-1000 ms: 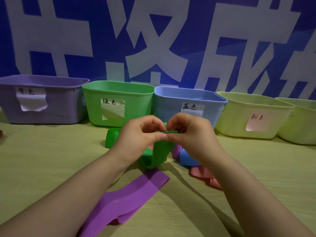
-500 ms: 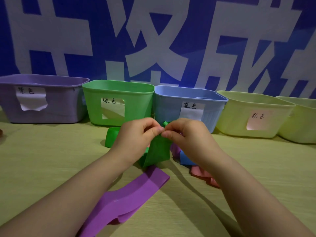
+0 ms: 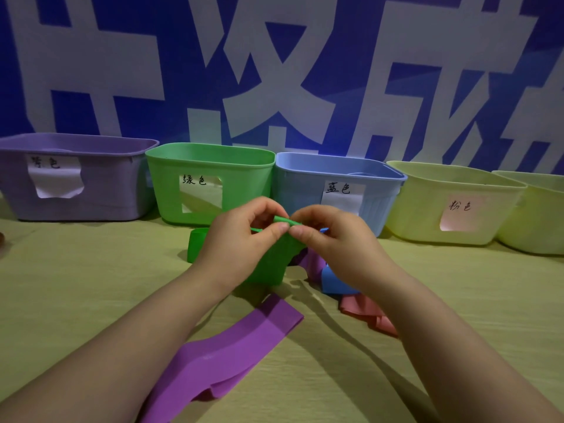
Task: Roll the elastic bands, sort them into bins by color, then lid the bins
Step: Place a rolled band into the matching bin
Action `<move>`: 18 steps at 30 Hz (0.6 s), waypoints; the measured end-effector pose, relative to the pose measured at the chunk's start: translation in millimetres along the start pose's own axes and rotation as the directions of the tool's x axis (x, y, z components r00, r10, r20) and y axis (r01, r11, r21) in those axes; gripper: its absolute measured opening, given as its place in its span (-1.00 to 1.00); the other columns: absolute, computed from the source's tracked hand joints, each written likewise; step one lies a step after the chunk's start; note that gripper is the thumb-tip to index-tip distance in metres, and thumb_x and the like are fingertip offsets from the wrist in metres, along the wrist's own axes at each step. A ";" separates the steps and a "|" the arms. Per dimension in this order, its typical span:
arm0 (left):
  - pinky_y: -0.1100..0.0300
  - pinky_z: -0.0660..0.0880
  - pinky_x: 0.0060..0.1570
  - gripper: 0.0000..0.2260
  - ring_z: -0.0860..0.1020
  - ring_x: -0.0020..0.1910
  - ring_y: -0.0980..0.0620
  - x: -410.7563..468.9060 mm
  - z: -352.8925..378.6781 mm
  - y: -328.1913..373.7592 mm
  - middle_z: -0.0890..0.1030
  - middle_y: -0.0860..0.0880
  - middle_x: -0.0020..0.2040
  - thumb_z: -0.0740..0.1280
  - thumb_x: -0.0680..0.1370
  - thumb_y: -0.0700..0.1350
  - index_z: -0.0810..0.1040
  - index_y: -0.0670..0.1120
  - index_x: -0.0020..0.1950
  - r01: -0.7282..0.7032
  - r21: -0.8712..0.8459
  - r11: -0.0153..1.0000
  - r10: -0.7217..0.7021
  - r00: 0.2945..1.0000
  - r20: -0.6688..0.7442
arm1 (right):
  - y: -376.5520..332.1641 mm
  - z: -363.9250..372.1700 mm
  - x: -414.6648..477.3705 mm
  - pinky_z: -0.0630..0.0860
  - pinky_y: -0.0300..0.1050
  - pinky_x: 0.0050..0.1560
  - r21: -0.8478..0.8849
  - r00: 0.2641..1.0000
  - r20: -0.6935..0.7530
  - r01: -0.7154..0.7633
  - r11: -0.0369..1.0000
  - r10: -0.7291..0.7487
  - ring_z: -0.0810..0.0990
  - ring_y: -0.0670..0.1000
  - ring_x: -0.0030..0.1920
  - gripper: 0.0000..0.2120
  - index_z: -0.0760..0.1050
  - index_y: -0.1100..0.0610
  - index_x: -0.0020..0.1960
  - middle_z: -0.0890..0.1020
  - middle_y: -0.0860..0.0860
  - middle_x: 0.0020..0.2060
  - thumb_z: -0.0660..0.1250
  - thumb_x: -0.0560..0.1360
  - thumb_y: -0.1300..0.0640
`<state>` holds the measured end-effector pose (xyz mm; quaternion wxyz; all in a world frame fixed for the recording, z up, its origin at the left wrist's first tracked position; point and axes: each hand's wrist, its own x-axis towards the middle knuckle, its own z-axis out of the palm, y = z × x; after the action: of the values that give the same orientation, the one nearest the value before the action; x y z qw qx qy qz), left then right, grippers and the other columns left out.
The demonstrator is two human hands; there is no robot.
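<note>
Both hands hold a green elastic band (image 3: 271, 264) above the table. My left hand (image 3: 241, 239) and my right hand (image 3: 329, 242) pinch its rolled top edge side by side, and the rest hangs down between them. A second green band (image 3: 195, 242) lies behind my left hand. On the table lie a flat purple band (image 3: 232, 352), a blue band (image 3: 332, 282) and a pink band (image 3: 366, 312), partly hidden by my right forearm. A row of open bins stands behind: purple (image 3: 91, 206), green (image 3: 244, 190), blue (image 3: 299, 190) and pale yellow (image 3: 421, 209).
Another pale yellow bin (image 3: 537, 218) stands at the far right. Each bin carries a paper label. A blue wall with large white characters (image 3: 274, 71) rises right behind the bins. The table (image 3: 76, 285) has a yellowish wood surface.
The hands have rolled the green band's top edge further and lifted it a little. The hanging part is shorter than a second ago.
</note>
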<state>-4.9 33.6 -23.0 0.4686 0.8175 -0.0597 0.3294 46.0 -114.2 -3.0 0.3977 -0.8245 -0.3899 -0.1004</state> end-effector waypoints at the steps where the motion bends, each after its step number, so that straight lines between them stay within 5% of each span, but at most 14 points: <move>1: 0.17 0.47 -0.14 -0.84 0.53 -0.25 0.14 0.2 0.1 -0.6 0.59 0.05 -0.28 0.39 0.47 -0.19 0.53 0.08 -0.19 0.004 -0.014 1.000 -0.004 1.000 -0.003 | 1.2 0.5 0.4 0.43 -0.29 -0.14 0.030 1.000 -0.023 -0.008 1.000 0.008 0.50 -0.19 -0.20 -0.90 0.55 -0.02 -0.03 0.55 -0.19 -0.23 0.35 0.47 0.01; 5: 0.24 0.42 -0.19 -0.83 0.48 -0.28 0.19 0.5 -0.1 -0.7 0.54 0.09 -0.31 0.38 0.47 -0.13 0.49 0.12 -0.22 -0.039 0.035 0.999 0.039 0.999 0.003 | 2.3 0.8 0.7 0.42 -0.42 -0.29 0.090 0.997 -0.071 -0.011 0.996 0.017 0.53 -0.25 -0.33 -0.85 0.47 -0.11 -0.23 0.57 -0.17 -0.35 0.42 0.43 0.07; 13: 0.47 0.32 -0.26 -0.91 0.46 -0.19 0.25 -1.4 -0.7 1.9 0.51 0.11 -0.25 0.33 0.49 0.01 0.49 0.02 -0.12 -0.149 0.228 0.962 0.149 0.989 0.017 | -0.6 -1.4 -0.5 0.40 -0.41 -0.23 0.056 0.998 0.056 -0.040 0.998 0.037 0.51 -0.26 -0.27 -0.88 0.50 -0.05 -0.13 0.57 -0.17 -0.30 0.23 0.56 0.04; 16: 0.50 0.36 -0.19 -0.79 0.48 -0.10 0.28 -3.1 -0.1 2.8 0.52 0.21 -0.16 0.44 0.43 -0.13 0.50 0.02 0.00 -0.157 0.205 0.966 0.148 0.987 0.059 | 0.7 -2.2 -0.4 0.39 -0.30 -0.22 0.057 0.996 0.073 -0.060 0.997 0.056 0.48 -0.22 -0.26 -0.85 0.49 -0.05 -0.14 0.53 -0.16 -0.32 0.19 0.57 0.04; 18: 0.51 0.33 -0.24 -0.85 0.47 -0.20 0.30 -3.0 0.4 3.0 0.50 0.20 -0.27 0.45 0.41 -0.21 0.56 -0.04 -0.07 -0.187 0.237 0.953 0.185 0.982 0.029 | 0.4 -2.6 -0.5 0.39 -0.30 -0.22 0.077 0.993 0.095 -0.074 0.994 0.066 0.48 -0.20 -0.27 -0.83 0.49 -0.05 -0.13 0.53 -0.15 -0.32 0.17 0.58 0.03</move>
<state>-8.3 30.9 -22.7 0.3337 0.8596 -0.0979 0.3743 46.3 -116.5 -1.7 0.4152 -0.8248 -0.3824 -0.0324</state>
